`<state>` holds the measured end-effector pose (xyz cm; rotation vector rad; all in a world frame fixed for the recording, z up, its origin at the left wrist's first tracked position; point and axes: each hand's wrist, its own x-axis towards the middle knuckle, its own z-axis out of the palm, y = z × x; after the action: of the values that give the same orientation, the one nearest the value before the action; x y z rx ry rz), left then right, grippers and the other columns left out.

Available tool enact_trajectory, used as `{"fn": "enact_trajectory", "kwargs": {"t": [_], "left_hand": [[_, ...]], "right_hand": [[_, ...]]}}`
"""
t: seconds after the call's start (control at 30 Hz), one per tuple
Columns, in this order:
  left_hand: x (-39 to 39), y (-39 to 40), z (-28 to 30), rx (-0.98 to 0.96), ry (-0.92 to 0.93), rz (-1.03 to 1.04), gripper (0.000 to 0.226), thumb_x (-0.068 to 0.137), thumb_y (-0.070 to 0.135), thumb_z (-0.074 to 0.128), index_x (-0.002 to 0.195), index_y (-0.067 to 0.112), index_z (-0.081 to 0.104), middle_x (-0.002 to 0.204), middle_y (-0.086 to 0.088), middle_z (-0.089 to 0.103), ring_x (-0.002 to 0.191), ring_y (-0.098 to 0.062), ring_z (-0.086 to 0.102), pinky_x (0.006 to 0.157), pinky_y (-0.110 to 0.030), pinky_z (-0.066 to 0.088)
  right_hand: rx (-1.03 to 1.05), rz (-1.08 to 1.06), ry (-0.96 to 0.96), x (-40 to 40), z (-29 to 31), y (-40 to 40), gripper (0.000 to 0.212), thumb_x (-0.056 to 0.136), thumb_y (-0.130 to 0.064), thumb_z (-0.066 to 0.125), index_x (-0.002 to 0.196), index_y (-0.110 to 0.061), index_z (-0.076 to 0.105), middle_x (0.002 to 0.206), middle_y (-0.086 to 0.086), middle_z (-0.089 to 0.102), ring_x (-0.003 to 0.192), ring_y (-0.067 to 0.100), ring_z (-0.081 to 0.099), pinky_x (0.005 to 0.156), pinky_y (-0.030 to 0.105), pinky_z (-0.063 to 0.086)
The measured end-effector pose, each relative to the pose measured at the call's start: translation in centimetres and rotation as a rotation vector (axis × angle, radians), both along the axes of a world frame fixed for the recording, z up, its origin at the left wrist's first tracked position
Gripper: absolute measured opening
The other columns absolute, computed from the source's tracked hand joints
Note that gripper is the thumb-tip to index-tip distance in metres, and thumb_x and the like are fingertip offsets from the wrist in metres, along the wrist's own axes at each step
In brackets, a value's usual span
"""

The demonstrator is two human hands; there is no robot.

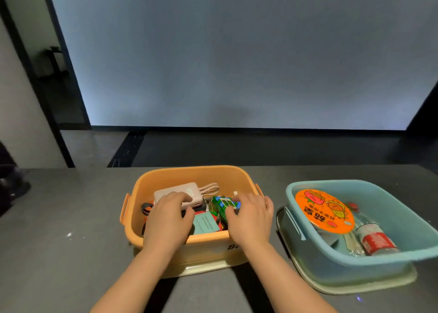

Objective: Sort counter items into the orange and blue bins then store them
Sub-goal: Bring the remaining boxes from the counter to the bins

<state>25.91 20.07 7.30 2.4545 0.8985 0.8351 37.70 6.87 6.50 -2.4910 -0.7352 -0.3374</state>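
Note:
An orange bin [189,177] stands on the grey counter in front of me, and both my hands reach into it. My left hand [169,218] rests with curled fingers on a pale pink power bank [180,192] with a coiled cable. My right hand [248,215] grips a green and blue box [224,203]. A teal card [205,222] and red items lie under them. To the right, a blue bin [391,194] holds an instant noodle bowl with an orange lid [324,211] and a clear bottle with a red label [374,239].
Each bin sits on a pale lid or tray; the one under the blue bin [331,286] shows at its front. Grey counter [59,241] stretches left of the orange bin. Beyond the counter's far edge are a dark floor and a large light wall panel.

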Motion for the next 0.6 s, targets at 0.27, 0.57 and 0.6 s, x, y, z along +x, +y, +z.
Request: {"fn": "enact_trajectory", "kwargs": {"t": [0.27,0.57,0.6], "left_hand": [[-6.4,0.6,-2.6,-0.062,-0.022,0.188,0.041,0.093,0.021,0.045,0.132,0.031,0.051,0.154,0.007,0.03,0.141,-0.014,0.025,0.11,-0.044,0.028],[-6.1,3.4,-1.7,-0.633,-0.195,0.132,0.075,0.09,0.007,0.057,0.15,0.026,0.016,0.157,-0.003,0.018,0.141,-0.027,0.026,0.111,-0.051,0.032],[-6.1,3.9,-1.5,-0.682,-0.186,0.125,0.076,0.09,0.005,0.056,0.151,0.026,0.015,0.157,-0.003,0.019,0.137,-0.027,0.032,0.106,-0.049,0.039]], "right_hand": [[0.261,-0.009,0.329,-0.7,0.0,-2.2,0.079,0.079,-0.005,0.057,0.148,-0.026,0.024,0.155,-0.007,0.025,0.138,0.019,0.026,0.105,0.039,0.036],[0.459,0.007,0.514,-0.2,-0.1,-2.3,0.081,0.081,0.007,0.05,0.148,-0.032,0.027,0.143,-0.003,0.041,0.124,0.018,0.046,0.093,0.035,0.046],[0.413,-0.005,0.515,0.1,-0.1,-2.3,0.079,0.083,0.005,0.049,0.149,-0.032,0.026,0.143,-0.002,0.041,0.126,0.019,0.044,0.097,0.038,0.044]]}}
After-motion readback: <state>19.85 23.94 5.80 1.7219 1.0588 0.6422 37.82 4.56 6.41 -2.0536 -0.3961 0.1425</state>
